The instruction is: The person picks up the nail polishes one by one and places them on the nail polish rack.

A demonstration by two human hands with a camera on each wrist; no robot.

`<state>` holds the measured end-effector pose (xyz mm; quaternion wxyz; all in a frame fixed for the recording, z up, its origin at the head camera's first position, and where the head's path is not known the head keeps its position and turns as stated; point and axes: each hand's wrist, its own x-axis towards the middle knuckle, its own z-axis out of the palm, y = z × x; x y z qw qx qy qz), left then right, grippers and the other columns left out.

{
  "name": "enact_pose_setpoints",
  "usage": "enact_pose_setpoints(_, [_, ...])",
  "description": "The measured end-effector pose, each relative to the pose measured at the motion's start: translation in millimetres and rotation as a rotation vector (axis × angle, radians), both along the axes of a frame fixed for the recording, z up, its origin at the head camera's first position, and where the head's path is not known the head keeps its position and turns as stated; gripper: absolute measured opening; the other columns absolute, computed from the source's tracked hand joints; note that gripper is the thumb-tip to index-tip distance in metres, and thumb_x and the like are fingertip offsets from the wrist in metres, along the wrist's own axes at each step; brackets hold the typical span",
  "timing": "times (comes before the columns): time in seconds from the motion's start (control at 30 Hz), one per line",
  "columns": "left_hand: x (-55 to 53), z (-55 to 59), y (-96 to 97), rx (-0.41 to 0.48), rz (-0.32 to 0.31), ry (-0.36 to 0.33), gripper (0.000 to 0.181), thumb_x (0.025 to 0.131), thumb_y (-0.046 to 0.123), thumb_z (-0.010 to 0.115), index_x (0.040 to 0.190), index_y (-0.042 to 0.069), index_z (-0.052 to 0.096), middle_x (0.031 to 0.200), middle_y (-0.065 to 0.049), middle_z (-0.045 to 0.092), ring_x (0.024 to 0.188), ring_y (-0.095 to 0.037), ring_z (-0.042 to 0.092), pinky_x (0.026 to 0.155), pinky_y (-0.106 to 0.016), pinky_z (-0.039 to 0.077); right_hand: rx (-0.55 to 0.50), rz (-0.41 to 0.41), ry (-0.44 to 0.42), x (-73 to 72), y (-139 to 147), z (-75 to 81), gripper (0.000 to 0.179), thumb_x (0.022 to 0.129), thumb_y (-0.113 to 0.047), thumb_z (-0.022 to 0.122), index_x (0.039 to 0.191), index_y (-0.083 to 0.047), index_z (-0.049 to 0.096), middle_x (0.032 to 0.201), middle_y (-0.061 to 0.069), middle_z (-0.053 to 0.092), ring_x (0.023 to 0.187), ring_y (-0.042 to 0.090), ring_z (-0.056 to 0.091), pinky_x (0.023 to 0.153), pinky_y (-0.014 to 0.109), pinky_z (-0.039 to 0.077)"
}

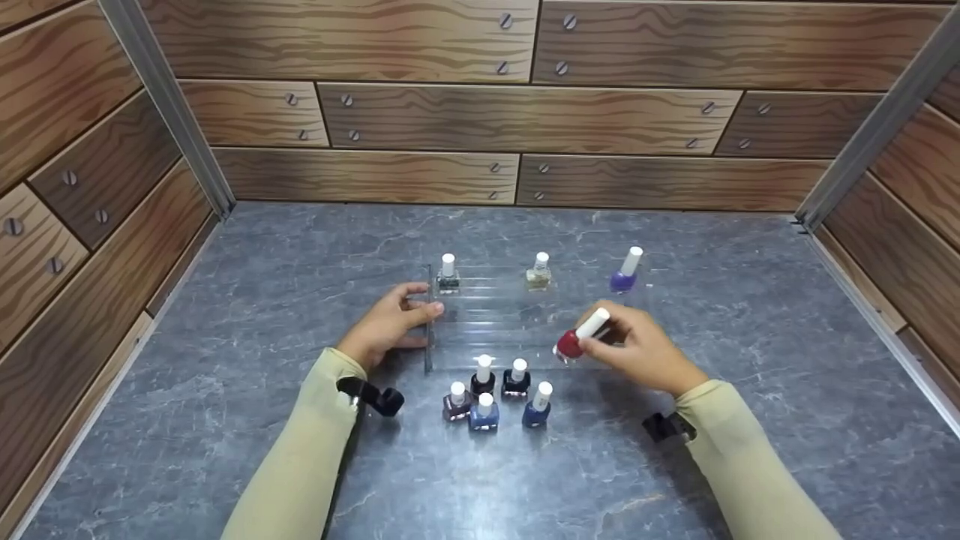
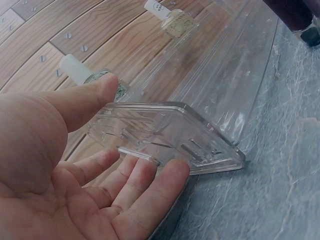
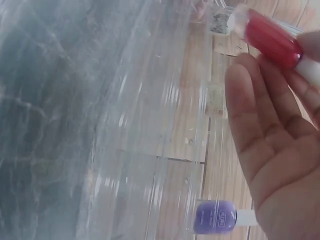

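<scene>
A clear stepped display rack stands on the table. My left hand holds its left side panel, the thumb over the top edge and the fingers against the outer face. My right hand pinches a red nail polish bottle by its white cap, tilted above the rack's right front part. Along the back tier are a dark glitter polish bottle, a pale gold glitter one and a purple one, which leans in the head view.
In front of the rack several dark polish bottles stand close together, among them a blue one, a navy one and a black one. Wood-patterned walls enclose the grey marbled table at the back and sides.
</scene>
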<state>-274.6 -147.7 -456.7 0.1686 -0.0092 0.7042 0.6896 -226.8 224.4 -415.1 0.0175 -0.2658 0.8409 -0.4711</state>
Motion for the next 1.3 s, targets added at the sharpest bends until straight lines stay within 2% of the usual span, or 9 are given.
enact_pose_setpoints(0.1, [0.3,0.1,-0.6,-0.002,0.002,0.003,0.071,0.095,0.023,0.077,0.154,0.009,0.04,0.139,-0.021,0.052,0.126,-0.036,0.058,0.094,-0.045,0.063,-0.068,-0.061,-0.017,0.2,0.2,4.4,0.012,0.097,-0.01,0.072,0.106,-0.003,0.067,0.094,0.011,0.07,0.08,0.024,0.068,0.069,0.028,0.062])
enact_pose_setpoints(0.23, [-0.1,0.6,-0.2,0.006,0.004,0.001,0.071,0.095,0.022,0.076,0.154,0.008,0.04,0.139,-0.021,0.051,0.127,-0.036,0.058,0.094,-0.045,0.063,-0.222,-0.138,-0.021,-2.0,-0.4,6.9,0.015,0.096,-0.001,0.07,0.108,0.006,0.064,0.097,0.014,0.071,0.084,0.026,0.072,0.077,0.032,0.065])
enact_pose_setpoints(0.4, [0.2,1.2,-0.4,0.007,0.013,-0.004,0.07,0.096,0.021,0.076,0.155,0.009,0.04,0.139,-0.021,0.05,0.129,-0.036,0.056,0.095,-0.047,0.062,-0.385,-0.29,0.045,-6.6,0.0,8.5,0.015,0.094,0.007,0.069,0.106,0.012,0.061,0.095,-0.001,0.072,0.087,0.012,0.07,0.079,0.022,0.062])
enact_pose_setpoints(0.53, [0.6,1.5,-1.3,0.006,0.012,0.0,0.071,0.096,0.021,0.076,0.155,0.008,0.039,0.14,-0.022,0.049,0.129,-0.037,0.056,0.096,-0.047,0.062,-0.567,-0.384,0.084,-10.4,3.4,10.8,0.01,0.094,0.012,0.062,0.103,0.011,0.059,0.093,-0.002,0.068,0.088,0.009,0.066,0.078,0.019,0.059])
enact_pose_setpoints(0.63, [0.9,1.9,-1.8,0.009,0.012,0.001,0.072,0.095,0.021,0.077,0.155,0.008,0.039,0.141,-0.021,0.049,0.129,-0.037,0.056,0.096,-0.047,0.062,-0.627,-0.43,0.108,-13.5,7.1,11.8,0.012,0.093,0.014,0.057,0.101,0.006,0.059,0.09,0.001,0.064,0.084,0.01,0.065,0.076,0.019,0.06])
enact_pose_setpoints(0.73, [1.1,2.6,-2.5,0.011,0.014,0.0,0.072,0.095,0.021,0.077,0.155,0.008,0.039,0.142,-0.021,0.049,0.128,-0.037,0.056,0.096,-0.047,0.062,-0.62,-0.462,0.122,-16.9,10.4,11.7,0.011,0.095,0.013,0.058,0.1,0.004,0.059,0.087,0.003,0.063,0.079,0.01,0.064,0.072,0.02,0.06])
enact_pose_setpoints(0.97, [0.0,3.4,-2.9,0.019,0.027,0.009,0.071,0.095,0.02,0.077,0.154,0.008,0.04,0.14,-0.022,0.049,0.126,-0.038,0.057,0.096,-0.048,0.062,-0.587,-0.468,0.137,-24.1,16.3,9.0,0.008,0.096,0.008,0.065,0.099,0.008,0.057,0.087,0.004,0.063,0.076,0.011,0.065,0.069,0.022,0.062])
enact_pose_setpoints(1.2, [-0.6,-0.3,0.7,0.01,0.012,-0.009,0.072,0.094,0.023,0.078,0.154,0.01,0.041,0.14,-0.021,0.05,0.127,-0.036,0.059,0.095,-0.046,0.062,-0.339,-0.541,0.141,-23.4,29.8,-5.4,0.016,0.091,0.007,0.071,0.101,0.009,0.06,0.086,-0.004,0.065,0.08,0.007,0.066,0.07,0.015,0.059])
enact_pose_setpoints(1.3, [-0.8,-0.7,1.1,0.015,0.017,-0.004,0.071,0.095,0.021,0.077,0.154,0.009,0.041,0.139,-0.021,0.052,0.126,-0.036,0.059,0.095,-0.047,0.062,-0.268,-0.536,0.148,-25.4,37.6,-8.8,0.02,0.089,0.007,0.072,0.105,0.008,0.06,0.091,0.002,0.067,0.083,0.008,0.067,0.073,0.013,0.058])
